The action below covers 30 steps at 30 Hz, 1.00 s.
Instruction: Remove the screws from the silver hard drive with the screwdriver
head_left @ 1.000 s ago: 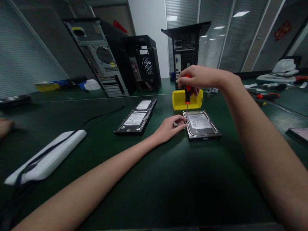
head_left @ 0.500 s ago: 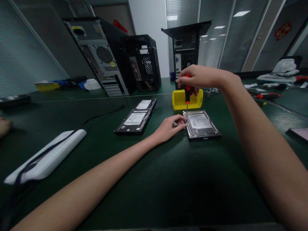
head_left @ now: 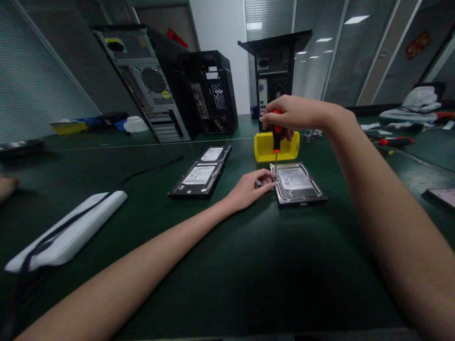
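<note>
Counting in the head view: three hard drives lying label-up on the green table (head_left: 231,265), with one hard drive (head_left: 294,179) right of centre between the forearms and two other drives (head_left: 199,176) end to end further left. Adding one screwdriver (head_left: 277,143), one yellow tray (head_left: 263,152) just beyond the nearest drive, three computer cases (head_left: 152,80) at the back, and one co-worker's hand (head_left: 6,186) at the left edge. Looking closely at the drive under the screwdriver: flat, black-sided, silver-rimmed, white-labelled, dark at the near end. Gripping with the right hand (head_left: 284,117), closed round the red-and-black handle, holding it upright, tip down at the drive's left edge. Bringing thumb and fingertips of the left hand (head_left: 250,187) nearly together beside that tip; cannot tell whether pinching anything.
</note>
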Each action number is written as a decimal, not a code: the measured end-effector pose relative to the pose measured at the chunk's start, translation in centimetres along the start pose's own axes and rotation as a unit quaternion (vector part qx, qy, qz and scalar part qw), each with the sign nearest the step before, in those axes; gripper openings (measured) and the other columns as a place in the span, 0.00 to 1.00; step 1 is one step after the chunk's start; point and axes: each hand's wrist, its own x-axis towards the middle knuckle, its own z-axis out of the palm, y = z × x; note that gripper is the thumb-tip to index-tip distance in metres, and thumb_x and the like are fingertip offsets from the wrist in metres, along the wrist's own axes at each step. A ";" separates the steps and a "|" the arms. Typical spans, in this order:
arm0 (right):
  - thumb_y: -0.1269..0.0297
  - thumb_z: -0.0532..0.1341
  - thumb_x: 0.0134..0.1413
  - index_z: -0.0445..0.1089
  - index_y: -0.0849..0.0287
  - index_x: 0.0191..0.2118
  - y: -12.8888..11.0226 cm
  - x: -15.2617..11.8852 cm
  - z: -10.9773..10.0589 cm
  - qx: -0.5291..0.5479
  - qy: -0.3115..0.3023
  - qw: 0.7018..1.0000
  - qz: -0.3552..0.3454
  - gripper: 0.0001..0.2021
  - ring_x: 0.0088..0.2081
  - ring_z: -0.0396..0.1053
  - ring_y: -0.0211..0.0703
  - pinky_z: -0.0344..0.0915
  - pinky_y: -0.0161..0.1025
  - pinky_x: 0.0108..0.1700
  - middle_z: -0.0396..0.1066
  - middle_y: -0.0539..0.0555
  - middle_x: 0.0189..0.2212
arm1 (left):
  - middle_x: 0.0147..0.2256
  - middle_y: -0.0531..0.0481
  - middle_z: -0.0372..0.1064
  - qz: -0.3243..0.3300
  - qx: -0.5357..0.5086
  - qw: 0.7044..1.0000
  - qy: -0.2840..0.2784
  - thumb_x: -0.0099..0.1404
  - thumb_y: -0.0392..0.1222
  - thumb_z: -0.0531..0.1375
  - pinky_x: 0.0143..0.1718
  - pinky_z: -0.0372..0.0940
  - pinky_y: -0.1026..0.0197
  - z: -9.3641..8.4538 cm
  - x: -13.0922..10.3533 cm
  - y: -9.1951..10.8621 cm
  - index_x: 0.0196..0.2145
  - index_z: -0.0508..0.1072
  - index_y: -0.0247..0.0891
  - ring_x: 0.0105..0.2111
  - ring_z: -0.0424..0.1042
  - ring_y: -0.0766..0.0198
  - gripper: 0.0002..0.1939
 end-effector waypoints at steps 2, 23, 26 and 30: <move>0.57 0.51 0.61 0.69 0.64 0.42 0.0 0.1 0.0 -0.001 0.001 1.000 0.001 0.17 0.25 0.70 0.38 0.65 0.33 0.26 0.72 0.57 0.29 | 0.39 0.47 0.69 -0.003 0.002 1.000 -0.001 0.66 0.46 0.54 0.37 0.62 0.61 0.0 0.0 0.0 0.46 0.69 0.37 0.38 0.68 0.63 0.14; 0.52 0.51 0.60 0.72 0.65 0.35 0.2 0.0 0.0 -0.043 0.042 0.998 -0.019 0.21 0.20 0.65 0.34 0.61 0.32 0.24 0.71 0.57 0.24 | 0.38 0.48 0.70 0.003 -0.007 1.000 0.002 0.65 0.48 0.55 0.36 0.62 0.62 0.0 0.0 -0.3 0.45 0.70 0.37 0.37 0.68 0.63 0.15; 0.55 0.51 0.60 0.72 0.66 0.35 0.3 -0.5 -0.6 -0.032 0.079 0.996 -0.028 0.19 0.19 0.64 0.30 0.60 0.29 0.23 0.71 0.57 0.24 | 0.39 0.47 0.70 0.006 -0.006 1.000 0.003 0.66 0.47 0.55 0.36 0.62 0.62 0.0 0.0 -0.3 0.45 0.70 0.36 0.37 0.68 0.63 0.15; 0.56 0.51 0.58 0.72 0.66 0.33 0.7 -1.0 -1.5 -0.003 0.165 0.986 -0.025 0.19 0.16 0.62 0.28 0.58 0.26 0.19 0.69 0.55 0.22 | 0.38 0.48 0.69 0.010 -0.007 1.000 0.004 0.67 0.45 0.54 0.36 0.62 0.63 0.0 -0.1 -0.3 0.46 0.69 0.35 0.37 0.68 0.65 0.14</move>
